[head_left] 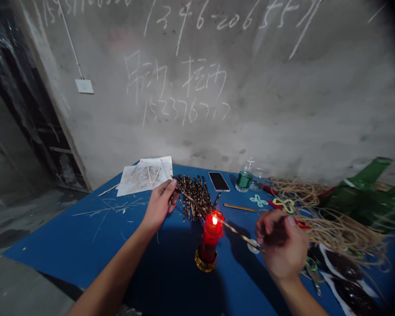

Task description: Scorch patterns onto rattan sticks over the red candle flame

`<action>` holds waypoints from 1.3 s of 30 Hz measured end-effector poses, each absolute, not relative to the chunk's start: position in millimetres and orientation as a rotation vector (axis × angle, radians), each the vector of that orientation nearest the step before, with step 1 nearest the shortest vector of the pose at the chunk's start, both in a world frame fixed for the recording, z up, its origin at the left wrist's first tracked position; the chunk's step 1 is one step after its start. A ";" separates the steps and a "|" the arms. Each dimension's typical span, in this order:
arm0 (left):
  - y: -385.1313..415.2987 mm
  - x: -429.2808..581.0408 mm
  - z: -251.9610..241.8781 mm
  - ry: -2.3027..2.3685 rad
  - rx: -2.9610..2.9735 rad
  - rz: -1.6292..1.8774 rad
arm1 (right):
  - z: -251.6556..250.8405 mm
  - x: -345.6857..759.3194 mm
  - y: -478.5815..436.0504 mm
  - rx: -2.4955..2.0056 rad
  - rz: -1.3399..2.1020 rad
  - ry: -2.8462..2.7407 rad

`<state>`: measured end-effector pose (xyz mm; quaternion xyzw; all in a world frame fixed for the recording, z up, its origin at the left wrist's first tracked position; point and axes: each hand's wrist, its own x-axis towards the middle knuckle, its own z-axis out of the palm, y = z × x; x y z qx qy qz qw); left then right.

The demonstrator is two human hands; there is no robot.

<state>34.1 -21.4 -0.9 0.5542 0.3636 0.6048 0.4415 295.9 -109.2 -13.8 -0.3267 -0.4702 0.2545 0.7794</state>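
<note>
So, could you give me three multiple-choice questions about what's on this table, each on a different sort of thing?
1. Where does the phone lie in relation to the pile of dark-banded sticks?
A. On top of it
B. Beside it
C. Beneath it

2. What colour is the liquid in the plastic bottle?
A. Red
B. Yellow
C. Green

3. What state is the red candle in?
A. Lit
B. Unlit
C. Lying on its side

Answers:
1. B, because the phone lies flat next to the pile, not on or under it.
2. C, because green liquid fills the bottle's lower part.
3. A, because a flame burns at its top, close to the end of the stick held in the right hand.
</note>
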 end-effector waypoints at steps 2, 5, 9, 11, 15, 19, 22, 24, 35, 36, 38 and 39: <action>-22.1 34.2 -0.3 0.905 1.384 1.494 | -11.8 294.3 -111.3 -0.672 0.549 -1.027; -22.5 33.8 -0.5 0.911 1.396 1.477 | -10.6 292.2 -114.8 -0.636 0.551 -1.041; -21.5 33.6 -2.6 0.914 1.414 1.460 | -11.9 291.9 -117.3 -0.645 0.544 -1.069; -21.4 34.1 -3.1 0.910 1.423 1.454 | -12.6 292.3 -117.6 -0.638 0.539 -1.073; -23.0 35.3 -2.4 0.888 1.447 1.436 | -13.0 292.5 -118.1 -0.622 0.555 -1.081; -25.0 35.1 -2.1 0.893 1.468 1.419 | -12.7 291.4 -118.6 -0.620 0.555 -1.103; -25.8 35.1 -2.2 0.898 1.482 1.404 | -11.8 290.3 -118.3 -0.607 0.528 -1.109; -26.2 35.7 -2.0 0.897 1.482 1.396 | -11.4 290.3 -117.9 -0.599 0.518 -1.113; -26.7 37.7 -0.7 0.905 1.479 1.351 | -16.0 292.9 -118.8 -0.587 0.528 -1.128; -26.7 37.7 -0.9 0.904 1.481 1.349 | -15.8 292.5 -118.8 -0.585 0.521 -1.127; -26.7 37.6 -1.5 0.895 1.486 1.345 | -15.3 291.8 -118.4 -0.580 0.508 -1.125; -26.7 37.6 -1.8 0.889 1.487 1.344 | -15.0 291.6 -118.2 -0.579 0.507 -1.124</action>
